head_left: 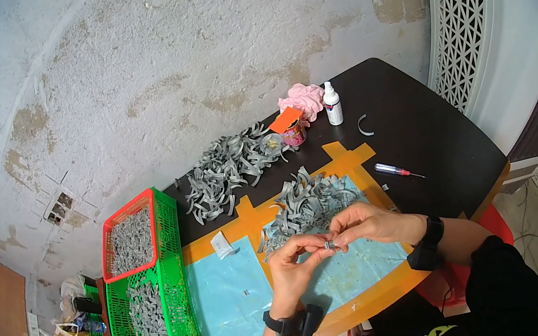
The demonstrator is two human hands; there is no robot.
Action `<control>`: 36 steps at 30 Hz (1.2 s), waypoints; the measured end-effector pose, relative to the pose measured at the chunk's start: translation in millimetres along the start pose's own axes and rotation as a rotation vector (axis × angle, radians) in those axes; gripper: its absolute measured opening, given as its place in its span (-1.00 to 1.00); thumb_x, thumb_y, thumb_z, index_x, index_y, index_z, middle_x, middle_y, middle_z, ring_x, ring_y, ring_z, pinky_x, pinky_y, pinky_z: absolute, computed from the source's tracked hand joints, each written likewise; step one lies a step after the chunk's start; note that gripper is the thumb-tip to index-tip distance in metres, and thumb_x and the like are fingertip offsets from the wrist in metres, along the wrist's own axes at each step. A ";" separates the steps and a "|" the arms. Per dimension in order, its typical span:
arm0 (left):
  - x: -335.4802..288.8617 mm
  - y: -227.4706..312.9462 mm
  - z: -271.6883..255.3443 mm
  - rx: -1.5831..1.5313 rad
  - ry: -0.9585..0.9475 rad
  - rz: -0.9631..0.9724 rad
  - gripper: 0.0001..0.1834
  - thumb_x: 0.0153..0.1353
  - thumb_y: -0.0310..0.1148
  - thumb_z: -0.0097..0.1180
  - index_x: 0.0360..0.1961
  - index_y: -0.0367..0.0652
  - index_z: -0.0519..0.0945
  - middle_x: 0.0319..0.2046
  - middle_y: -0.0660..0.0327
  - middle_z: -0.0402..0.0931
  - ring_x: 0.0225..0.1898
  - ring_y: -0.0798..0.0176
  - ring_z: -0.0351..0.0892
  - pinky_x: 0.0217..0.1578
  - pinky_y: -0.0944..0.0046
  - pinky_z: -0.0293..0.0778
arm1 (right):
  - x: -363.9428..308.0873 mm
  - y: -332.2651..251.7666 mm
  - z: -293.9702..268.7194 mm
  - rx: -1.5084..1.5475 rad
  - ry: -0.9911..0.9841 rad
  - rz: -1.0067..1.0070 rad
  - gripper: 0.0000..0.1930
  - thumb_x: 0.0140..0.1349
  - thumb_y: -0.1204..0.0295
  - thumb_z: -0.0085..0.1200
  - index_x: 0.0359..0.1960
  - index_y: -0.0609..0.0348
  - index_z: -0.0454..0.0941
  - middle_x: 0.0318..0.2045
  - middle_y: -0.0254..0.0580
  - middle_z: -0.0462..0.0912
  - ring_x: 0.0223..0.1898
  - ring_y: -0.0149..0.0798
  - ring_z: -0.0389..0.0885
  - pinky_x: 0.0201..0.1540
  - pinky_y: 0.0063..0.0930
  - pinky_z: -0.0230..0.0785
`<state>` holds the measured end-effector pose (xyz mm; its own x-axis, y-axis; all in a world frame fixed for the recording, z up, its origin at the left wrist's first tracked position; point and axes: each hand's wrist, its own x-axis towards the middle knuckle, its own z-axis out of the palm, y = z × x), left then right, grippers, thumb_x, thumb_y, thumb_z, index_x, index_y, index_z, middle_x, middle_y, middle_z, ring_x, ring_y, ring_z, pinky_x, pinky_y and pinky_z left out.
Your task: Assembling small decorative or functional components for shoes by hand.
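Note:
My left hand (292, 267) and my right hand (373, 223) meet over the blue sheet (351, 274) on the table. Fingertips of both pinch a small grey piece (328, 245), too small to make out in detail. Just beyond my hands lies a heap of curved grey strips (306, 204), with smaller grey bits at its near left side. A dark band circles each wrist.
Green basket (174, 252) and red-rimmed basket (133, 274), both filled with grey pieces, stand at left. More grey strips (227, 167) lie behind. A pink cloth (304, 100), tin can (294, 134), white spray bottle (334, 108) and screwdriver (394, 170) are on the dark table.

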<state>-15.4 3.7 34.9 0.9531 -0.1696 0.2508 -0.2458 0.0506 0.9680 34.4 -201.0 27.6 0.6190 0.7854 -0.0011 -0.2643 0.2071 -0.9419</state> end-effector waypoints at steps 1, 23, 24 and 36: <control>-0.4 -1.6 -0.7 0.008 -0.006 0.007 -0.77 -0.10 -0.71 0.32 -0.40 -0.31 0.56 -0.32 0.10 0.62 -0.19 0.20 0.62 -0.17 0.24 0.54 | 0.0 -0.1 0.2 -0.007 0.006 0.009 -0.79 0.21 0.37 0.12 -0.25 0.28 0.54 -0.37 -0.31 0.59 -0.32 -0.48 0.50 -0.19 -0.59 0.32; 1.6 -3.8 -3.3 0.051 -0.069 -0.044 -0.76 -0.07 -0.70 0.32 -0.34 -0.29 0.62 -0.29 0.21 0.56 -0.27 0.38 0.55 -0.20 0.38 0.52 | 2.4 2.6 -7.6 -0.112 0.022 0.058 -0.84 0.20 0.40 0.13 -0.32 0.26 0.58 -0.42 -0.35 0.59 -0.35 -0.52 0.51 -0.23 -0.63 0.34; 1.8 -4.4 -3.1 0.051 -0.068 -0.043 -0.76 -0.07 -0.70 0.32 -0.34 -0.29 0.62 -0.29 0.21 0.56 -0.27 0.38 0.55 -0.20 0.38 0.52 | 2.0 2.0 -7.6 -0.111 0.023 0.050 -0.84 0.20 0.40 0.12 -0.32 0.26 0.57 -0.42 -0.36 0.59 -0.35 -0.52 0.51 -0.23 -0.63 0.34; 1.5 -10.8 -1.0 -0.051 -0.063 -0.008 -0.74 0.00 -0.71 0.26 -0.23 -0.33 0.59 -0.28 0.21 0.56 -0.23 0.37 0.59 -0.15 0.40 0.56 | 0.2 -3.8 -5.6 -0.202 0.050 -0.034 -0.88 0.18 0.45 0.15 -0.32 0.24 0.57 -0.42 -0.38 0.60 -0.34 -0.53 0.52 -0.22 -0.63 0.33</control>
<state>-11.1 3.9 24.8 0.9415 -0.2314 0.2450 -0.2277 0.0992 0.9687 39.6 -204.9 29.3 0.6621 0.7491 0.0197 -0.0923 0.1075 -0.9899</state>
